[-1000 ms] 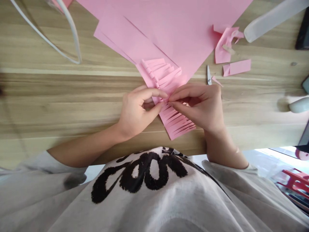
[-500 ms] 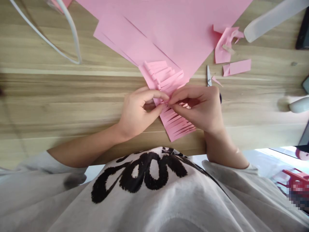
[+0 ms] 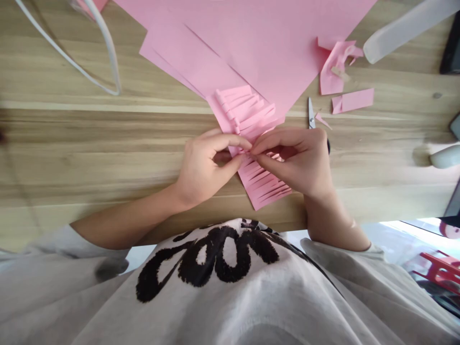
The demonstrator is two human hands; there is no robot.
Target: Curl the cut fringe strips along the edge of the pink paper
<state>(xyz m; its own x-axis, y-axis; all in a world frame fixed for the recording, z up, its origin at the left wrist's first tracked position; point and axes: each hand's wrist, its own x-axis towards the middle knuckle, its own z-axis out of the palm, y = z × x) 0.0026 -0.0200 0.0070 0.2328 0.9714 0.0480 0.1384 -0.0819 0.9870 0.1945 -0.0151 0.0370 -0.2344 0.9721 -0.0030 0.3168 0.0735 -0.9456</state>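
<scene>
Fringed pink paper strip point(image 3: 264, 184) lying on the wooden table point(image 3: 89, 143), its far end overlapping a large pink paper sheet point(image 3: 251, 52). Left hand point(image 3: 204, 167) and right hand point(image 3: 294, 160) close together above the strip's middle, both pinched tight on the paper, fingertips point(image 3: 247, 145) meeting or nearly meeting around a narrow strand; the exact number of strands in the pinch hidden by the fingers. Fringe cuts already running along the visible length of the strip, both beyond and below the hands. Beyond the hands, a row of small tight rolls along the strand ends, with several strands lifted off the sheet: that section looking largely worked. Below the hands, strands lying flat and unrolled, so that stretch looking cut but otherwise not yet worked. The portion under the fingers too hidden to judge. Long straight slits across the large pink paper sheet, apparently marking further strips not yet separated. Just beyond the right hand, small scissors point(image 3: 311, 112) with metal blades pointing away, the rest mostly hidden behind the hand. Farther right, crumpled pink offcuts point(image 3: 336, 69) and a short pink paper scrap point(image 3: 354, 100) on the wood, with a tiny pink sliver point(image 3: 322, 120) touching the scissors.
</scene>
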